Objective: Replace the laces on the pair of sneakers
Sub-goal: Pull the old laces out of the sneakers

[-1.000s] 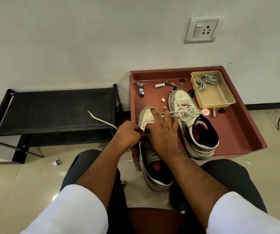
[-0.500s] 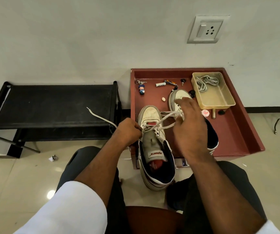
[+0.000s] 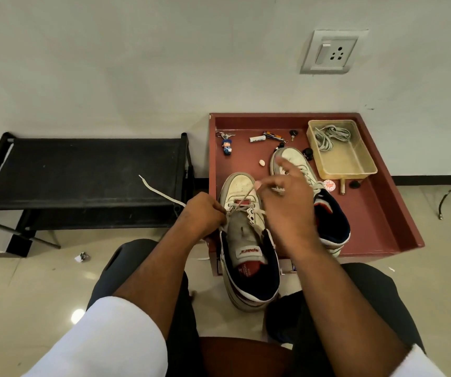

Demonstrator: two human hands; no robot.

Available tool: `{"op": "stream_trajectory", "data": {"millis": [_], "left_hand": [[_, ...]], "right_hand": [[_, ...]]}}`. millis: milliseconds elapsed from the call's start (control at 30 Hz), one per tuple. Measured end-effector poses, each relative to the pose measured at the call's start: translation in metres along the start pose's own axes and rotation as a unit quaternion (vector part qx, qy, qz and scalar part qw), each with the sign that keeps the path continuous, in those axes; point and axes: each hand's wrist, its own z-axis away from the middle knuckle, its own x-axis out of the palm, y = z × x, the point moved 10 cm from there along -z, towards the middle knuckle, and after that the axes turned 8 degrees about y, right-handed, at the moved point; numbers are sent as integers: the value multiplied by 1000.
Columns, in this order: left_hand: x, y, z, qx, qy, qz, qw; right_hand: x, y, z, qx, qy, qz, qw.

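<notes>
While the near sneaker (image 3: 248, 240) stands toe-away between the knees, its toe over the front edge of the red tray (image 3: 398, 213), the left hand (image 3: 205, 213) is closed on one run of the lace (image 3: 161, 194), whose free tip trails over the black rack (image 3: 82, 172). The right hand (image 3: 284, 197) pinches the other run above the lowest eyelets. The far sneaker (image 3: 327, 213) sits in the tray, laced. More laces (image 3: 330, 136) lie in the tan tub (image 3: 355, 164). Judged step: working the lace at the bottom eyelets; whether threading or removing cannot be told. The next move likely requires even tension on both runs.
</notes>
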Motion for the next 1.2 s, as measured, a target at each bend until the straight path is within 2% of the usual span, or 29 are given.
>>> {"op": "stream_trajectory", "data": {"millis": [100,167,200,233,300,333,400,500,600,667,967,1067,1133,1200], "left_hand": [[1,0,-2,-2,-1,5,1000],[1,-2,-2,-6,3,2,1000],[1,-2,-2,-5,3,-3,1000],[1,-1,-2,-2,2,-7,1000],[2,1,-1,5,-3,-9,1000],[3,2,-1,7,-6,-9,1000],[3,3,0,10,-10,-13,1000],[3,3,0,16,-13,-13,1000],[3,3,0,25,-13,-20,999],[3,3,0,32,-14,-26,999],[2,3,1,31,-7,-20,999],[2,2,1,22,-4,-21,1000],[2,1,2,9,-6,-20,1000],[1,0,2,0,-4,-19,1000]], "right_hand": [[-69,-38,5,-49,155,-152,975],[-89,-50,14,-98,195,-185,958],[-89,-49,16,-106,186,-179,960],[-81,-44,16,-104,158,-147,971],[-48,-26,13,-81,61,-2,995],[-32,-15,13,-69,13,93,993],[-10,-6,14,-88,-42,235,967],[25,-14,17,-169,-122,297,932],[63,7,21,-160,-219,326,906],[77,19,23,-148,-241,333,900],[79,15,18,-200,-133,385,891],[68,13,16,-191,-116,366,903],[44,5,6,-174,-58,323,928],[-4,-12,-8,-152,57,232,959]]}}
